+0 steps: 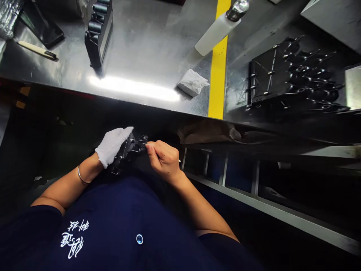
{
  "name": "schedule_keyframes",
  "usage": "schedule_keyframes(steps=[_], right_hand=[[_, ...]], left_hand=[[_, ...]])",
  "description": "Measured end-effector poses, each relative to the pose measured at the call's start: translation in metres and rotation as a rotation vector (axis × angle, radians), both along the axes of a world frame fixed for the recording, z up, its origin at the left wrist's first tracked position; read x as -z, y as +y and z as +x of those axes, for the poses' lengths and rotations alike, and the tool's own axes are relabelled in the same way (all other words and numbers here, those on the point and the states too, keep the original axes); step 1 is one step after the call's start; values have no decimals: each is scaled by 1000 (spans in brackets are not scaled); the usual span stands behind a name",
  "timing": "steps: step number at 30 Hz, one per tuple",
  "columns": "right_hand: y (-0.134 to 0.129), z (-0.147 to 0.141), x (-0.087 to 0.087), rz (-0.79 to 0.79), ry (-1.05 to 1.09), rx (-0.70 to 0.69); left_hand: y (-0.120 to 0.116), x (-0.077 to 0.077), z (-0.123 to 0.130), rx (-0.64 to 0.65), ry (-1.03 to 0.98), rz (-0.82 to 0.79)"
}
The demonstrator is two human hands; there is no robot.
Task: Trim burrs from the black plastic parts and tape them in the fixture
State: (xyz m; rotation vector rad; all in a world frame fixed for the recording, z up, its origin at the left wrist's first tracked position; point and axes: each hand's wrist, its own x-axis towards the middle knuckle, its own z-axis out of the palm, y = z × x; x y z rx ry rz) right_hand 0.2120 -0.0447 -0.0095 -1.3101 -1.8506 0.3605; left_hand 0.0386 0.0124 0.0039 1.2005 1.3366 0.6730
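Observation:
My left hand (113,146), in a white glove, is closed around a black molded part (130,147) with several thin arms and small shiny spots. It holds the part in front of my body, below the bench edge. My bare right hand (165,159) is closed just right of the part, thumb and fingers pinched near one of its arms. A small pale end of a slim tool (179,161) sticks out behind this hand; the rest is hidden in the fist. Whether its tip touches the part I cannot tell.
On the metal bench (146,49) stand a black rack (98,35), a white bottle (217,34) and a folded white cloth (193,82). A cream-handled tool (36,49) lies left. Right of the yellow stripe (218,75) are several black parts (307,75). A metal frame (239,192) runs below.

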Motion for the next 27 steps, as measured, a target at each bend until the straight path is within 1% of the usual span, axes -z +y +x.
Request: schedule_keyframes(steps=[2, 4, 5, 6, 9, 11, 15, 19, 22, 23, 24, 25, 27], right_hand=[[1, 4, -4, -103, 115, -131], [2, 8, -9, -172, 220, -263], [2, 10, -12, -173, 243, -283], [2, 10, -14, -152, 239, -266], [1, 10, -19, -78, 142, -137], [0, 9, -21, -96, 111, -139], [-3, 11, -25, -229, 167, -238], [-5, 19, -30, -352, 219, -321], [-5, 25, -32, -415, 323, -513], [-4, 26, -32, -403, 365, -551], [-3, 27, -31, -371, 388, -550], [-2, 26, -30, -316, 385, -510], [0, 22, -27, -183, 282, -376]], left_hand=[[-1, -3, 1, 32, 10, -65], [-3, -8, 2, 22, 20, -91], [-3, -10, 3, 1, 24, -87], [-3, -12, 4, -24, 25, -80], [-4, -14, 4, -92, 12, -57], [-5, -13, 3, -118, -2, -44], [-8, -8, 2, -141, -41, -33], [-12, -9, 5, -147, -86, -45], [-12, -11, 8, -130, -118, -38], [-12, -12, 8, -127, -124, -29], [-11, -12, 8, -127, -127, -18], [-11, -13, 8, -129, -127, -8], [-10, -12, 8, -132, -118, 5]])
